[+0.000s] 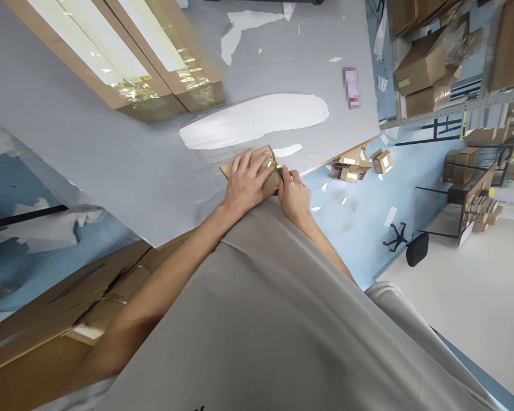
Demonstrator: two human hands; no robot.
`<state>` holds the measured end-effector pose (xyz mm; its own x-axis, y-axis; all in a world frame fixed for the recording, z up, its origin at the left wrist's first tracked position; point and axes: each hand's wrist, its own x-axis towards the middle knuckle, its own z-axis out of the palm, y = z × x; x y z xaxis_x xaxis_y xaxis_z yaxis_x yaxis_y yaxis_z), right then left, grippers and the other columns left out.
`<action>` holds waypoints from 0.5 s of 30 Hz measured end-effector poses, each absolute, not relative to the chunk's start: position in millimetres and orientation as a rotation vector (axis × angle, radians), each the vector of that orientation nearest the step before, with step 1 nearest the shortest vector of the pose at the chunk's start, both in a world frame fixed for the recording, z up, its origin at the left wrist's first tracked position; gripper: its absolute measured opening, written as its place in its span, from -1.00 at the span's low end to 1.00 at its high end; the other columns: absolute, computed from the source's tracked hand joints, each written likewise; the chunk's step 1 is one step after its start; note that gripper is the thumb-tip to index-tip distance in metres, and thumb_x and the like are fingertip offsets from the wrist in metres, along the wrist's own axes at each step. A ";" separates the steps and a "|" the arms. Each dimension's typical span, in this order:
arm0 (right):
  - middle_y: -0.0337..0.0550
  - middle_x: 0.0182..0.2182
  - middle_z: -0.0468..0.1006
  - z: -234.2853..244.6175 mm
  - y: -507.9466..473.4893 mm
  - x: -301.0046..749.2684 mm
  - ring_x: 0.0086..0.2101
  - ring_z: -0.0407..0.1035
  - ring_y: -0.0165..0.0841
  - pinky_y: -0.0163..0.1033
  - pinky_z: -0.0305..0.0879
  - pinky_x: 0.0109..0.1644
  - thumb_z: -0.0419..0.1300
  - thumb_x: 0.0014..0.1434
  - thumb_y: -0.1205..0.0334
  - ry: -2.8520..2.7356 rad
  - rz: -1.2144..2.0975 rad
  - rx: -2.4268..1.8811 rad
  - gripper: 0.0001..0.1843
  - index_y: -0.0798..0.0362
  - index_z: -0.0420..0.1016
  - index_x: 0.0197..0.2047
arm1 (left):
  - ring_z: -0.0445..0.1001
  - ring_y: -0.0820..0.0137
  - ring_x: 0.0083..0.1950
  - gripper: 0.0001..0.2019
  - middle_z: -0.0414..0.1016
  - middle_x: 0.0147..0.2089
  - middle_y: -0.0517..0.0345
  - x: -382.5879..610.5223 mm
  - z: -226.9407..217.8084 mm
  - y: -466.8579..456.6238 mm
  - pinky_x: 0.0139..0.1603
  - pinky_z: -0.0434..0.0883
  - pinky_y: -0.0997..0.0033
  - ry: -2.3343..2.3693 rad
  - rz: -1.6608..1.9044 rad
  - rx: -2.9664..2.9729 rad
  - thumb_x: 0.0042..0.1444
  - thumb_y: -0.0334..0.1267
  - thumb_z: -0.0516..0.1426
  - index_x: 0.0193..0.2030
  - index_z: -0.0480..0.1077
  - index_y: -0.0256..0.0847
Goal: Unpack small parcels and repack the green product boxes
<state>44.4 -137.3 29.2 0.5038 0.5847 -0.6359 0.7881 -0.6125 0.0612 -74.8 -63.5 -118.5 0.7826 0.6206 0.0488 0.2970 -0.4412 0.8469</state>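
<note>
A small flat cardboard box (269, 157) with clear tape on it lies near the edge of the grey table (111, 154). My left hand (247, 181) lies flat on top of the box with its fingers spread, pressing it down. My right hand (294, 195) is closed round a small tool with a yellow and black tip (279, 169), which touches the box's right side. My grey shirt hides the near part of the table.
Two long taped cardboard boxes (124, 57) lie at the table's far left. White peeled patches (257, 120) mark the tabletop. Small cardboard boxes (360, 162) lie on the blue floor, shelves of boxes (432, 63) stand at the right, and an office chair (411, 245) stands nearby.
</note>
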 end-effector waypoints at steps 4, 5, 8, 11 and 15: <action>0.21 0.48 0.52 33.8 -133.0 39.6 0.21 0.72 -0.05 -0.02 0.68 0.26 -0.15 0.76 0.30 1.090 -0.838 2.403 -0.30 -0.10 0.17 0.84 | 0.21 -0.42 0.81 -0.39 0.49 0.69 -0.14 -75.1 -121.6 -65.6 0.77 0.07 -0.74 0.712 0.439 2.056 0.44 0.20 0.38 0.53 0.60 0.13; 0.21 0.46 0.54 34.6 -134.0 38.9 0.21 0.72 -0.05 -0.03 0.68 0.25 -0.15 0.76 0.30 1.078 -0.842 2.399 -0.30 -0.10 0.16 0.84 | 0.22 -0.41 0.81 -0.41 0.50 0.68 -0.13 -75.2 -122.0 -66.0 0.77 0.08 -0.74 0.716 0.440 2.057 0.45 0.19 0.37 0.53 0.60 0.13; 0.20 0.40 0.62 37.8 -140.0 37.8 0.22 0.72 -0.04 -0.04 0.65 0.25 -0.14 0.76 0.29 1.041 -0.855 2.392 -0.32 -0.08 0.15 0.83 | 0.22 -0.39 0.81 -0.46 0.50 0.68 -0.12 -75.5 -122.0 -67.2 0.77 0.09 -0.71 0.714 0.438 2.066 0.47 0.16 0.35 0.50 0.62 0.12; 0.18 0.33 0.71 42.0 -144.5 38.2 0.22 0.73 -0.04 -0.06 0.63 0.26 -0.11 0.77 0.28 1.005 -0.876 2.390 -0.36 -0.05 0.20 0.79 | 0.23 -0.36 0.81 -0.48 0.49 0.69 -0.10 -75.3 -121.8 -68.1 0.77 0.10 -0.70 0.703 0.419 2.081 0.47 0.13 0.34 0.48 0.63 0.12; 0.17 0.29 0.76 43.6 -140.2 41.0 0.21 0.73 -0.05 -0.06 0.60 0.26 -0.10 0.77 0.29 0.990 -0.883 2.377 -0.44 -0.04 0.32 0.69 | 0.20 -0.34 0.82 -0.46 0.47 0.71 -0.07 -74.3 -122.2 -67.9 0.78 0.10 -0.69 0.700 0.401 2.094 0.45 0.13 0.36 0.49 0.63 0.14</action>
